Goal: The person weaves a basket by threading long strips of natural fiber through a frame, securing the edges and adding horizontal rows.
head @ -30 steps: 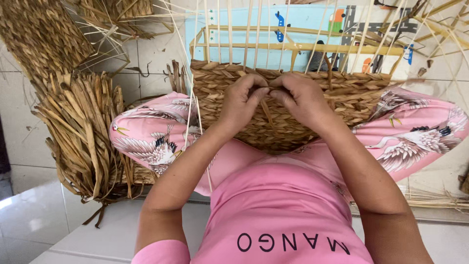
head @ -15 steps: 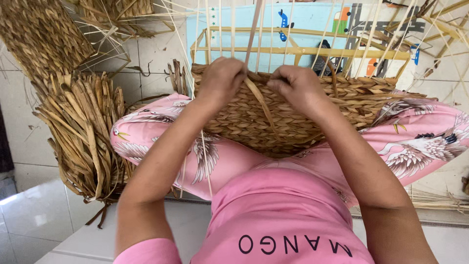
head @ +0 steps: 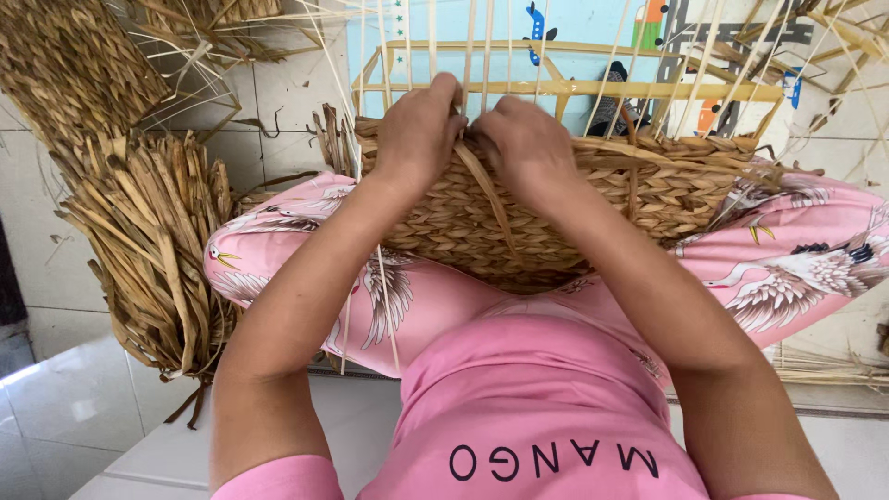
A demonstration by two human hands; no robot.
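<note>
A half-woven straw basket [head: 556, 208] rests on my lap, between knees in pink bird-print trousers. Thin pale upright stakes [head: 482, 56] rise from its rim around a wooden frame [head: 556, 88]. My left hand [head: 417, 130] and my right hand [head: 528, 139] sit side by side at the top edge of the weave. Both pinch a flat dried straw strand [head: 491, 199] that trails down over the basket's woven side. The fingertips are hidden behind the rim.
A thick bundle of dried straw leaves [head: 157, 250] leans at my left on the white tiled floor [head: 56, 398]. More woven straw pieces [head: 65, 65] lie at the top left. Loose strands [head: 824, 370] lie at the right.
Both hands have climbed from the basket's front to its rim and drawn close together. The loose strand now hangs below them.
</note>
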